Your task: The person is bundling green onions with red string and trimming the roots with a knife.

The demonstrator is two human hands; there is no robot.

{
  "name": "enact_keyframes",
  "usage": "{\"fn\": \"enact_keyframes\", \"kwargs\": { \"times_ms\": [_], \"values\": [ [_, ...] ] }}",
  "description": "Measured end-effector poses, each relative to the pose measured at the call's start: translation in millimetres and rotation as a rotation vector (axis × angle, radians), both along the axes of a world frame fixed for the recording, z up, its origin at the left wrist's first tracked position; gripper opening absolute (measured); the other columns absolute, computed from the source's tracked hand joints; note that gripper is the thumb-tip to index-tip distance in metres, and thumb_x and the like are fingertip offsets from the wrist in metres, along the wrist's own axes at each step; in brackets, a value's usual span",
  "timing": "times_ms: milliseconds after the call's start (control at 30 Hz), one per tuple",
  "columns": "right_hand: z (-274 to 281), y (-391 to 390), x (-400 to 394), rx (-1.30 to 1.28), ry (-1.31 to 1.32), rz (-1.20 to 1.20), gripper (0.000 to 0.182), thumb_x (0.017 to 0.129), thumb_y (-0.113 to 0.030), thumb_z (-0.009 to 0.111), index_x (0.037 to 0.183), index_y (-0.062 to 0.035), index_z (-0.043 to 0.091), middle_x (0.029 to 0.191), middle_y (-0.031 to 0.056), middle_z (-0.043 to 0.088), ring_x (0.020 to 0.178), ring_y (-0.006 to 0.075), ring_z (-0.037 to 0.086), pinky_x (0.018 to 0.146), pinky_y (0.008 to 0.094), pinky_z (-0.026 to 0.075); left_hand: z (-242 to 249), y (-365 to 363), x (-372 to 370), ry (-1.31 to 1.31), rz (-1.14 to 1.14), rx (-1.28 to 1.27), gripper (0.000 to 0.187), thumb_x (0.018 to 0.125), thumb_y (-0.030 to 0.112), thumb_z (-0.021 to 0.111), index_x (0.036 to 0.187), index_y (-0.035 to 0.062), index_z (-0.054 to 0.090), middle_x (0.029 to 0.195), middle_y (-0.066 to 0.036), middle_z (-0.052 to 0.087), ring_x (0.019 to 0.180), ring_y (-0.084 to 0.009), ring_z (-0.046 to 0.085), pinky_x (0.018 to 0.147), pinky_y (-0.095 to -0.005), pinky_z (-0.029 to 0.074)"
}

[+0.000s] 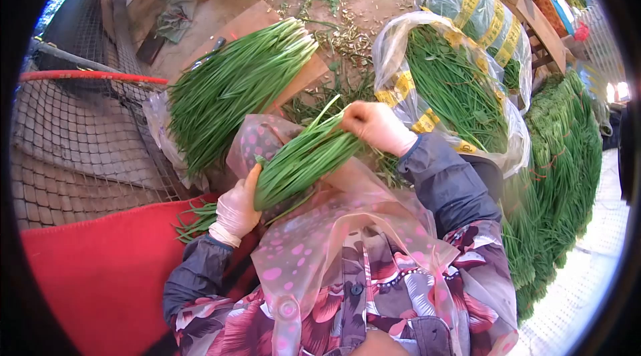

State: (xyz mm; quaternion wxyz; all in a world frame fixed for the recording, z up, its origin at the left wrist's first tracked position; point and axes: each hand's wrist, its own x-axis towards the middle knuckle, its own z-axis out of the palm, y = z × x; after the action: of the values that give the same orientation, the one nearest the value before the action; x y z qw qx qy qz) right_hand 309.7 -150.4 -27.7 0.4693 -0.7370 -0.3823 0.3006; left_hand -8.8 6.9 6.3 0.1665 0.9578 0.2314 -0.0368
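A loose bunch of garlic chives lies slantwise over my lap, its leaf ends toward the lower left. My left hand, in a pale thin glove, is closed around the lower left part of the bunch, thumb on the near side. At the other end my right hand, gloved too, has its fingers pinched on the stems. One stalk sticks out above the bunch. A spotted see-through apron covers my lap under the chives. Beyond my left hand, a big pile of chives rests with its white ends to the upper right.
The pile lies on a brown board. To the right stands an opened plastic bag full of chives, with a second taped bag behind. Stacked bundles fill the far right. Red cloth and netting are at left.
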Motion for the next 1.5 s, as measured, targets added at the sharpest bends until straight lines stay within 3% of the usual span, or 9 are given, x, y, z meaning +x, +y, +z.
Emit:
{"fn": "enact_keyframes", "kwargs": {
  "times_ms": [167,267,433,567,667,767,833,900,1500],
  "values": [
    [-33.3,-70.4,101.0,-0.024,0.323,-0.454,0.023,0.087,-0.026,0.064,0.097,-0.0057,0.068,0.082,0.0079,0.069,0.069,0.0194,0.065,0.065,0.0337,0.052,-11.6,11.5,-7.7,-0.123,0.062,-0.217,0.082,0.067,0.008,0.07,0.142,0.01,0.037,0.109,-0.022,0.063,0.093,-0.0385,0.064,0.078,-0.0417,0.053],
    [-38.5,-91.4,82.1,-0.874,-0.443,0.123,0.069,0.073,-0.055,0.068,0.12,-0.0052,0.063,0.104,0.0227,0.067,0.096,0.0338,0.066,0.088,0.0389,0.05,-22.3,21.0,-7.8,-0.116,0.153,-0.424,0.079,0.069,0.008,0.068,0.142,0.0083,0.036,0.109,-0.023,0.063,0.1,-0.0377,0.063,0.084,-0.039,0.052],
    [1.6,-27.3,10.9,-0.067,-0.11,0.007,0.12,0.068,-0.048,0.079,0.15,0.0008,0.007,0.121,0.0305,0.058,0.116,0.0359,0.057,0.099,0.0351,0.043,-13.8,17.6,1.3,-0.084,0.159,-0.453,0.078,0.07,0.008,0.067,0.142,0.0049,0.036,0.107,-0.022,0.064,0.101,-0.0352,0.064,0.085,-0.0364,0.05],
    [-19.8,19.9,-4.9,-0.187,-0.288,-0.178,0.065,0.087,-0.028,0.067,0.14,-0.0003,0.04,0.085,0.0129,0.068,0.072,0.0287,0.065,0.067,0.0365,0.051,4.5,9.4,7.4,-0.16,0.147,-0.503,0.077,0.071,0.004,0.067,0.141,0.0023,0.036,0.113,-0.019,0.064,0.101,-0.0298,0.065,0.089,-0.0348,0.05],
    [-10.6,6.1,25.6,0.31,0.538,-0.34,0.023,0.095,-0.015,0.057,0.114,-0.0053,0.066,0.062,-0.0094,0.044,0.05,0.0017,0.034,0.044,0.0214,0.029,17.9,6.7,2.9,-0.172,0.322,-1.005,0.076,0.071,-0.004,0.067,0.14,0.0045,0.037,0.107,-0.012,0.064,0.083,-0.0218,0.066,0.074,-0.033,0.054],
    [-3.2,-39.0,84.2,0.515,0.654,-0.598,0.021,0.092,-0.018,0.059,0.107,-0.008,0.069,0.068,-0.0043,0.056,0.049,0.0017,0.035,0.043,0.0212,0.025,43.7,-6.9,7.5,-0.041,0.552,-1.382,0.079,0.067,-0.01,0.069,0.138,0.0077,0.038,0.1,-0.008,0.063,0.075,-0.0157,0.063,0.064,-0.0296,0.054],
    [-20.0,-52.0,95.8,0.195,0.471,-0.545,0.033,0.087,-0.028,0.064,0.112,-0.0071,0.067,0.079,0.0048,0.067,0.055,0.0111,0.053,0.048,0.0269,0.04,37.2,-10.6,-0.2,-0.068,0.577,-1.561,0.077,0.067,-0.008,0.072,0.136,0.0078,0.041,0.101,-0.008,0.063,0.072,-0.0162,0.064,0.064,-0.0296,0.054],
    [-25.3,-61.7,78.6,-0.531,-0.602,-0.015,0.053,0.079,-0.043,0.068,0.117,-0.0064,0.065,0.097,0.0151,0.07,0.08,0.0255,0.067,0.07,0.0365,0.052,35.7,-13.5,1.7,-0.072,0.586,-1.572,0.073,0.067,-0.006,0.074,0.133,0.0078,0.045,0.1,-0.007,0.063,0.075,-0.0161,0.064,0.064,-0.0293,0.053],
    [-11.4,-25.7,44.6,1.081,1.795,-0.406,0.01,0.087,-0.013,0.061,0.086,-0.0032,0.062,0.058,-0.0038,0.051,0.053,0.0098,0.052,0.056,0.0253,0.044,15.2,-38.3,15.3,-0.126,0.45,-1.629,0.066,0.069,-0.007,0.073,0.129,0.0075,0.049,0.099,-0.009,0.065,0.072,-0.0164,0.062,0.062,-0.028,0.052]
  ]
}}
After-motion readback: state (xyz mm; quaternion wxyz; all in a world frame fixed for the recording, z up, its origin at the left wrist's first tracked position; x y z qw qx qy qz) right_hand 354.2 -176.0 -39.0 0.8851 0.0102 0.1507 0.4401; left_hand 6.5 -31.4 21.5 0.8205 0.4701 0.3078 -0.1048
